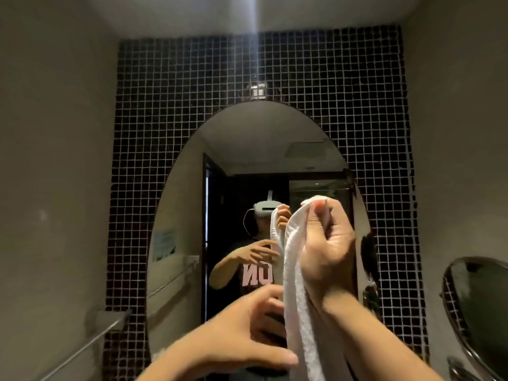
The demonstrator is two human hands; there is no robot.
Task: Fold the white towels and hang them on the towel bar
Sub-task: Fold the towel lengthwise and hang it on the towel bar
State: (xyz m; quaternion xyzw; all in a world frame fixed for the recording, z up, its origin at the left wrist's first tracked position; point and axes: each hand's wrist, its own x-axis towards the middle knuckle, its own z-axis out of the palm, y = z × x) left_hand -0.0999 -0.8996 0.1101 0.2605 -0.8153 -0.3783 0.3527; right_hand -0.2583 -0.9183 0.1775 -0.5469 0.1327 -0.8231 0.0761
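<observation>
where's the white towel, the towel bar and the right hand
white towel (295, 270): head view, on the hanging strip below the grip
towel bar (90, 340): head view, middle of the visible rod
right hand (327, 240): head view, middle of the hand gripping the towel

Oval mirror (247, 166) at centre, on dark mosaic wall (343, 92). Lamp (257, 90) at 12 o'clock, just above mirror top. Small mirror (478, 306) at 4 o'clock, round, chrome-rimmed, tilted. Beige wall (55, 160) at 9 o'clock. Ceiling (192, 12) at 12 o'clock. Reflected in oval mirror: doorway (217, 204), vent (305, 149), notice (164, 244) at 8 o'clock.
</observation>
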